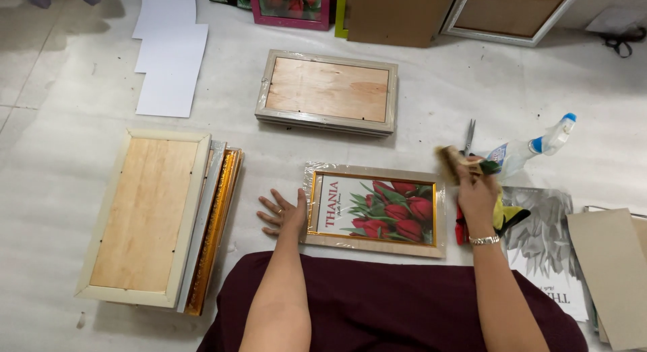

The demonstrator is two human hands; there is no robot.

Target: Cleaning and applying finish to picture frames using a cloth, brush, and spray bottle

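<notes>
Left hand (283, 214) flat and open, fingers spread, pressing the left edge of a plastic-wrapped frame with a tulip picture (374, 210) lying on the floor (60, 109), near and centre. Right hand (477, 190) closed around a brush (453, 162), raised over the frame's far right corner. Scissors (469, 135) and spray bottle (536, 148) just beyond. Stacked frames (151, 217) at left, another stack (327, 90) farther off.

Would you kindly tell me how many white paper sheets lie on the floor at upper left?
2: one sheet nearer, another beyond it, cropped; more may be hidden.
</notes>
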